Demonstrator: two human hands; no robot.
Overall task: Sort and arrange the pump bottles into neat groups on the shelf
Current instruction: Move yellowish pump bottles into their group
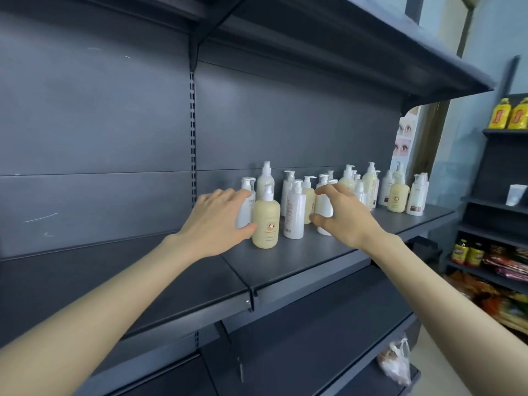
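Note:
Several white and cream pump bottles stand mixed on the dark grey shelf (314, 252), spread from its middle to its right end. My left hand (220, 218) wraps a white pump bottle (245, 208) at the left edge of the cluster, its thumb touching a round cream bottle (265, 224) in front. My right hand (340, 215) curls around another white bottle (324, 210), mostly hidden by the fingers. A tall white bottle (294, 215) stands between the two hands. Further right are a cream bottle (395, 197) and a white one (417, 195).
An upper shelf (371, 38) overhangs the bottles. The shelf's left half (100, 275) is bare. A lower shelf (314, 324) holds a plastic bag (395, 364). At the right a side rack carries yellow bottles (511, 115) and snack packs (508, 264).

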